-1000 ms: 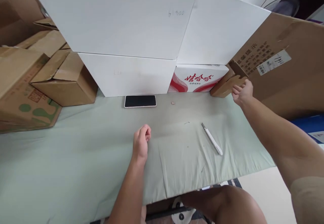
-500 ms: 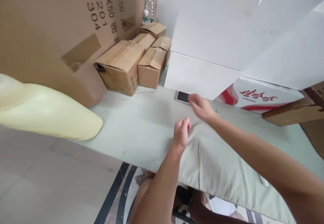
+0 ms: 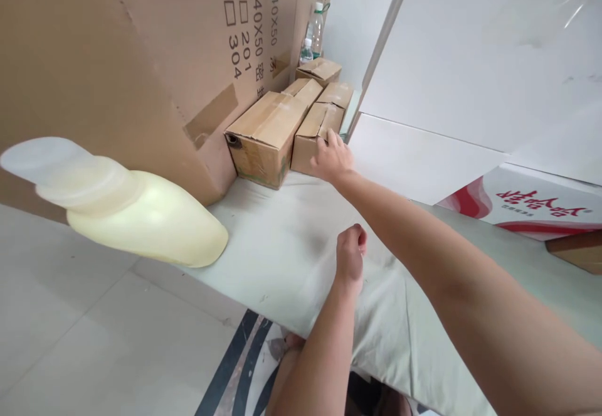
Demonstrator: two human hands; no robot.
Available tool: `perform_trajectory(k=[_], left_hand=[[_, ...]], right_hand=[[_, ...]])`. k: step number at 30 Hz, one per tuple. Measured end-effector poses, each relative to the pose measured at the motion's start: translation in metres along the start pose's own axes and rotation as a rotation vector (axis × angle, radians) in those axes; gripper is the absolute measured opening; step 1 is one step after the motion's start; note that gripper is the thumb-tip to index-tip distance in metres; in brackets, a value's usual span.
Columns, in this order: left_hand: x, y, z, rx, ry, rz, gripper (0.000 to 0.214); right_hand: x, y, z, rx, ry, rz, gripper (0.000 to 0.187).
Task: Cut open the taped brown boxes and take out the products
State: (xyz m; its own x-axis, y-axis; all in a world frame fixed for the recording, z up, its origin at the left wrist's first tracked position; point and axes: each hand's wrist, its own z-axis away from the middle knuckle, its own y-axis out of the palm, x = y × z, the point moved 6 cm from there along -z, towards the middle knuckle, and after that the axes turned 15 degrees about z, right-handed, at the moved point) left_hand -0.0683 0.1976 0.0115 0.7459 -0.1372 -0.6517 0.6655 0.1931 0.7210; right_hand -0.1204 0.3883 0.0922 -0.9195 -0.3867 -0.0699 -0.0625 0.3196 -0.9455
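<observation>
My right hand (image 3: 332, 159) reaches over the front right corner of a small cardboard box (image 3: 306, 150), its fingers bent and a little apart. Whether the fingertips press on the box or hover just over it I cannot tell. Close beside that box on the left is a longer cardboard box (image 3: 263, 130) with a dark hole in its end. My left hand (image 3: 350, 254) is curled closed over the pale green cloth (image 3: 277, 234), with nothing visible in it. No phone shows now.
A yellowish bottle-shaped object (image 3: 155, 215) lies tilted at the cloth's left edge. Behind stands a large printed carton (image 3: 188, 58). Further back are smaller boxes (image 3: 320, 71) and clear plastic bottles (image 3: 316, 30). White boxes (image 3: 423, 159) line the right side, one with red lettering (image 3: 536, 199).
My right hand has moved left and away from me, from beside the phone to the small cardboard box. My left hand stays closed over the cloth. The view has turned left.
</observation>
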Motion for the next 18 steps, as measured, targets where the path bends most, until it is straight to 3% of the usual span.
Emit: perform_trajectory(k=[4,6,9,12,15,18], left_hand=[[-0.001,-0.006,-0.002,-0.045,0.067,-0.039,0.045],[-0.016,-0.023,-0.001,-0.197,0.236,-0.089,0.039],[-0.048,-0.061,0.010,-0.557,0.544,-0.141,0.028],[-0.070,-0.083,0.018,-0.703,0.690,-0.088,0.019],[-0.074,-0.083,0.018,-0.637,0.659,-0.059,0.016],[-0.062,-0.055,0.010,-0.312,0.511,-0.111,0.018]], right_hand=[[0.000,-0.002,0.004,0.026,0.015,0.016,0.057],[0.001,-0.013,0.023,0.003,-0.049,0.042,0.053],[-0.011,-0.031,0.076,-0.014,-0.128,0.070,0.051],[-0.048,-0.046,0.152,-0.047,-0.127,0.039,0.046],[-0.102,-0.059,0.250,-0.105,-0.075,-0.070,0.049],[-0.159,-0.064,0.357,-0.163,0.074,-0.240,0.051]])
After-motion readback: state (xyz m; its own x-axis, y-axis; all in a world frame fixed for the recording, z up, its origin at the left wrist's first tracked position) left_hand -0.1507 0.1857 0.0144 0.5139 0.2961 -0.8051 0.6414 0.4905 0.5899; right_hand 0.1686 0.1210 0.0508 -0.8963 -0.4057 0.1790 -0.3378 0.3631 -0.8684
